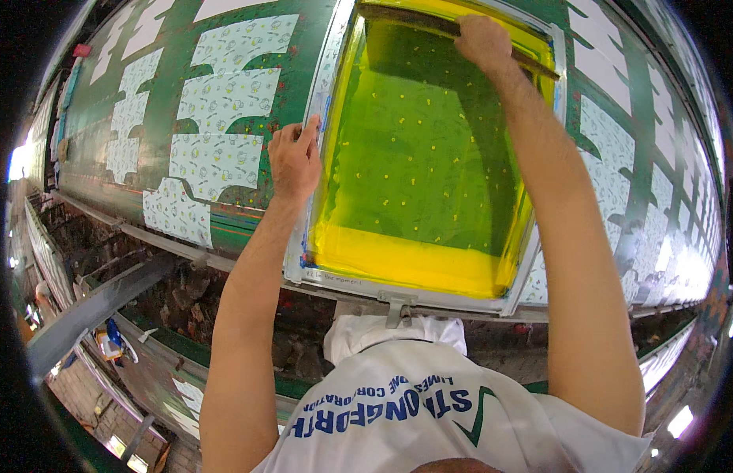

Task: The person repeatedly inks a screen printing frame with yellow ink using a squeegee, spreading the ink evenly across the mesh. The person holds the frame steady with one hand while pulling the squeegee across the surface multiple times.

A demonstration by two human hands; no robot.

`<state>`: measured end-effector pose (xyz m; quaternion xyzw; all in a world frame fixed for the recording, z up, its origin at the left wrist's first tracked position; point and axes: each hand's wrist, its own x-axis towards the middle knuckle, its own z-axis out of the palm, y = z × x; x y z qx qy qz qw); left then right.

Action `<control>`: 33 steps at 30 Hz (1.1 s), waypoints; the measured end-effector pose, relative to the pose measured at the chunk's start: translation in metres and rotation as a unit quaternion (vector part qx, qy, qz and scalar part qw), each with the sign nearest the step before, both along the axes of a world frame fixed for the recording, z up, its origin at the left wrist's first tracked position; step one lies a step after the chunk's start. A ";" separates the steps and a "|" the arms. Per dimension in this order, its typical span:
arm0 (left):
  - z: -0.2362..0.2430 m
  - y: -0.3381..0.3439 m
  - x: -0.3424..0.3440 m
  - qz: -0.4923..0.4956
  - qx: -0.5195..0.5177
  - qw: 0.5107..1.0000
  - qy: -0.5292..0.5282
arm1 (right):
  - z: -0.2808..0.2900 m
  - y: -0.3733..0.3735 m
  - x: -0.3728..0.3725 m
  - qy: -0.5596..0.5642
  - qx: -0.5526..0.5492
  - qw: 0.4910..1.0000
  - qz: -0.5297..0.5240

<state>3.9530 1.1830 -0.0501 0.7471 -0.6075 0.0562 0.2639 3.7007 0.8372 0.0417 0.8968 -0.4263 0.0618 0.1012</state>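
A screen printing frame (pixel 327 87) with a pale metal rim lies on the green table in front of me. Its mesh (pixel 422 158) looks green through the middle and bright yellow along the edges. At the far end, my right hand (pixel 486 43) is closed around a long dark squeegee (pixel 410 17), which spans nearly the frame's full width and slants down to the right. My left hand (pixel 295 158) has curled fingers against the frame's left rim, gripping it there. The right forearm covers part of the frame's right side.
White fabric pieces (pixel 225 98) with small printed motifs lie in rows left of the frame. More cut pieces (pixel 607 142) lie to the right. A metal clamp (pixel 396 307) sits at the table's near edge. A grey beam (pixel 106 307) crosses at lower left.
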 end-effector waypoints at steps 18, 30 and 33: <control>0.007 -0.002 -0.003 -0.010 -0.012 1.000 -0.003 | 0.009 -0.122 0.017 0.099 0.127 0.986 0.029; -0.002 -0.001 0.000 -0.019 -0.033 0.999 -0.013 | 0.019 0.139 -0.038 0.074 0.188 0.977 0.071; -0.008 -0.002 0.003 -0.026 -0.048 0.998 -0.008 | 0.020 0.230 -0.051 0.084 0.233 0.969 0.017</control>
